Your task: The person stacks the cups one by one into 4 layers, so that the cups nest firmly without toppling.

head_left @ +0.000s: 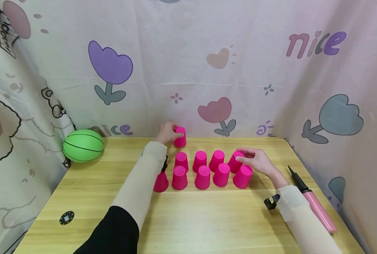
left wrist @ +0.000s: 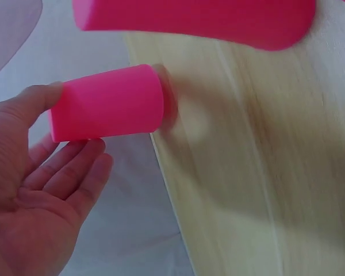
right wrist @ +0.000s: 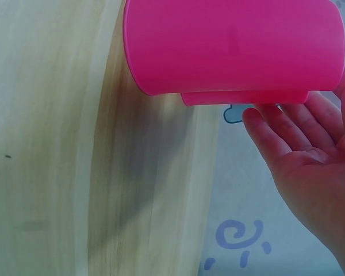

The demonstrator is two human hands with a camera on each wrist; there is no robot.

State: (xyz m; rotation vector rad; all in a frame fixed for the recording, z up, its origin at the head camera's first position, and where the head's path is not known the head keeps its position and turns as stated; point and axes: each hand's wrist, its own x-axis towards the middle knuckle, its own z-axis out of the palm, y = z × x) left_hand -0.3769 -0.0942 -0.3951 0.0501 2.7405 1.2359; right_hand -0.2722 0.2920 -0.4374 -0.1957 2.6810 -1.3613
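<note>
At the back edge of the table, my left hand pinches a pink cup near its closed end, with the thumb on one side and fingers on the other. The left wrist view shows this cup with its wide rim close to the wood. My right hand grips another upside-down pink cup at the right end of the rear row. In the right wrist view, a front-row cup hides most of it. Several more upside-down pink cups stand in two rows between and in front of the hands.
A green ball sits at the table's back left corner. A black chip lies at the front left. Along the right edge lies a pink pump with a black nozzle, beside my right forearm. A patterned curtain hangs behind the table.
</note>
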